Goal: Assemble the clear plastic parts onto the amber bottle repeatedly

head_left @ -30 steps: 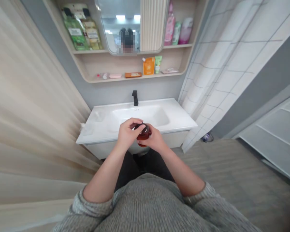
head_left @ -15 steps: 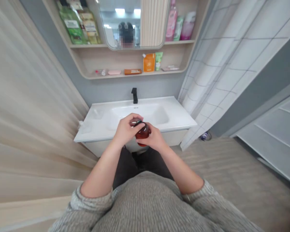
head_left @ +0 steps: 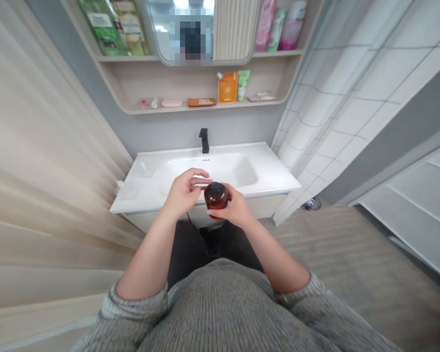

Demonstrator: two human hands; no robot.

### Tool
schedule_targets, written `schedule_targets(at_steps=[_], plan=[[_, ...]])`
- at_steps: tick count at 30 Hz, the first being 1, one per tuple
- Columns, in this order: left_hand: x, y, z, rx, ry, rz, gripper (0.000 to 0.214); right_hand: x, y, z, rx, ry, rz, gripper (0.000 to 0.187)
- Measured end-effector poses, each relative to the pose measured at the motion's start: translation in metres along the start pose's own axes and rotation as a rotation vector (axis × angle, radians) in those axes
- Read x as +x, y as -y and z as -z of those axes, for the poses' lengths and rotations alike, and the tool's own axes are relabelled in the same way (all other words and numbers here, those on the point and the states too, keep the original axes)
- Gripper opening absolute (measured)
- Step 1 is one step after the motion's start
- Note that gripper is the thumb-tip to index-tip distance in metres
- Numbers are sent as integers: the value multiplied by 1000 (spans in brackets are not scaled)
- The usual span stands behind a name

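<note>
Well to the left of the hands, a beige curtain [head_left: 55, 146] is hanging beside the table's end, leaving that side tight for the elbow. Farther off, above the left hand, a green bottle [head_left: 108, 34] is standing on a shelf [head_left: 128, 58]. The left hand [head_left: 185, 193] is hovering just beside the brown bottle's top, its fingers curling loosely apart; I'm seeing nothing in them, and I can't tell if a fingertip is touching. Beyond that hand, a black tap [head_left: 204, 140] is rising behind the basin, well back from the fingers.

Between the hands, the brown bottle [head_left: 216, 196] is facing me with its dark top up. I'd be keeping it upright, gripping firmly low on its side and leaving the top free, since it's looking smooth and possibly slippery. Past it the basin [head_left: 225, 168] is lying open. The right hand [head_left: 236, 208] is clamping round the bottle's right side. Beyond that hand, the white table [head_left: 278, 171] is stretching rightward towards a checked curtain [head_left: 308, 122], which is hanging clear of the grip.
</note>
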State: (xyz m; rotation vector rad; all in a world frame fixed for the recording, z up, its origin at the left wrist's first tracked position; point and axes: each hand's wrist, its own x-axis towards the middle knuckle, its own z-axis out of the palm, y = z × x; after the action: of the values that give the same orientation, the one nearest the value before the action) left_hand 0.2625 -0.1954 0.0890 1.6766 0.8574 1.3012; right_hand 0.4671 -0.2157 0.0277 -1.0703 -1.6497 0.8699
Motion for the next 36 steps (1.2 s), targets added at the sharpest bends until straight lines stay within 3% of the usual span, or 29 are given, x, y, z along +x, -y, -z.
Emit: schedule_targets(at_steps=[6, 14, 19, 23, 26, 28, 32, 36], plan=[[-4, 2, -14, 91, -139, 10, 32, -1, 5, -2, -59, -21, -20, 78], [-9, 15, -13, 101, -136, 7, 34, 0, -5, 1, -32, 59, 18, 86], [-17, 26, -11, 184, -176, 4, 27, 4, -10, -14, -53, 21, -11, 81], [-20, 43, 0, 141, -285, 49, 28, 20, -23, -32, -60, 71, 44, 92], [-17, 52, 24, 142, -397, 69, 34, 34, -42, -37, -22, 159, 96, 96], [-15, 55, 50, 213, -481, 78, 37, 41, -62, -29, -29, 175, 83, 81], [-14, 66, 120, 505, -626, 107, 42, 59, -113, 12, -196, 73, -4, 45], [-19, 93, 179, 880, -695, 217, 42, 73, -156, 55, -477, -63, 1, 28]])
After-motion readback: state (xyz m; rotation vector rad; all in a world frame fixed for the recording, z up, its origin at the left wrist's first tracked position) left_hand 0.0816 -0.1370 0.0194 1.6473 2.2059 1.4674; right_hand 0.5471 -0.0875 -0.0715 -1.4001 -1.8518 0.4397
